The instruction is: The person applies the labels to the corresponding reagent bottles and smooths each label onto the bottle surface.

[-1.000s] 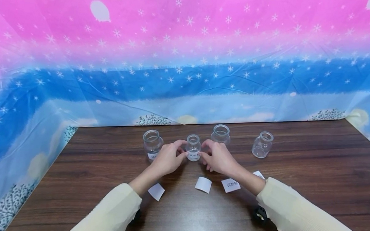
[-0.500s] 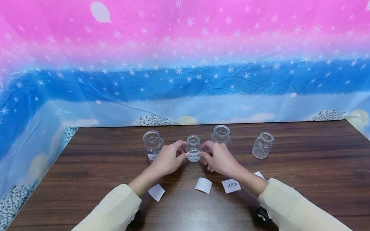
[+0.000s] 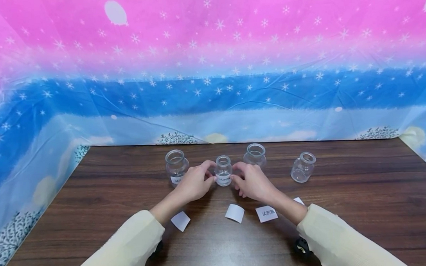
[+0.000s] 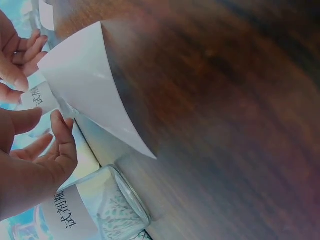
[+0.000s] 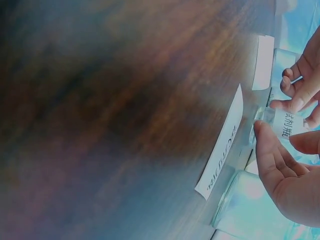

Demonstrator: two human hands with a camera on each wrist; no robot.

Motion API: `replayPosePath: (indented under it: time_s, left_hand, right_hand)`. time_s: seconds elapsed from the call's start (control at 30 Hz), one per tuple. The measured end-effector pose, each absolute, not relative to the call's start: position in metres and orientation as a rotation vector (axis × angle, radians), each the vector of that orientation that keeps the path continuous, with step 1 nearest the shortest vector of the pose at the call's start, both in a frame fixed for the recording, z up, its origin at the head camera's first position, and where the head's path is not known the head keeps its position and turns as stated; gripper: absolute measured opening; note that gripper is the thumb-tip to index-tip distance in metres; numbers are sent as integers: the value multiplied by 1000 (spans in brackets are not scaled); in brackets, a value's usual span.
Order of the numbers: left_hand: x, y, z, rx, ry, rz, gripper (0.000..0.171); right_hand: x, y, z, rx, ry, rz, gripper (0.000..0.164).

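A small clear glass reagent bottle (image 3: 223,168) stands upright on the table between both hands. Round its front lies a white label (image 3: 223,179) with printed characters. My left hand (image 3: 193,183) holds the bottle from the left, its thumb at the label's left end and its forefinger by the shoulder. From the other side my right hand (image 3: 253,181) grips it, thumb at the label's right end. The right wrist view shows the label (image 5: 286,125) against the glass between the two thumbs. Curled fingers hide the bottle's sides.
A larger labelled bottle (image 3: 176,167) stands behind my left hand, another large bottle (image 3: 255,158) behind my right. Farther right is a smaller bottle (image 3: 302,169). Nearer lie paper labels: a blank one (image 3: 180,221), a curled one (image 3: 234,213), a printed one (image 3: 266,213), and one partly hidden (image 3: 298,201).
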State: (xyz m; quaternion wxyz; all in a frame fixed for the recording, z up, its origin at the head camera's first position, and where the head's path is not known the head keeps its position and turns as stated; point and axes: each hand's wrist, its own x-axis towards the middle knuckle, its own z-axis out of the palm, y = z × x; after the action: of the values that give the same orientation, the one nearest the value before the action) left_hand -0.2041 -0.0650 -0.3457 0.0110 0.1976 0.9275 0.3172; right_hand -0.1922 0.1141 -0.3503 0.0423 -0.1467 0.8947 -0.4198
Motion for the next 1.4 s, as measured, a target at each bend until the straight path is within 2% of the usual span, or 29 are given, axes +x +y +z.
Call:
replayPosePath:
  time_s: [0.8,1.07,1.4]
  left_hand:
    - [-207,-59,-342,542,2921,804,31]
    - [-204,-59,-342,513,2908,752,37]
    - [-197,-73,-338,525,2861,772,27]
  right_hand:
    - [-196,108,-351,-418,2798,-977,38]
    - [-190,120,-342,-498,2729,-995,21]
    - [-175,183,-337,-798,2700,-966,12]
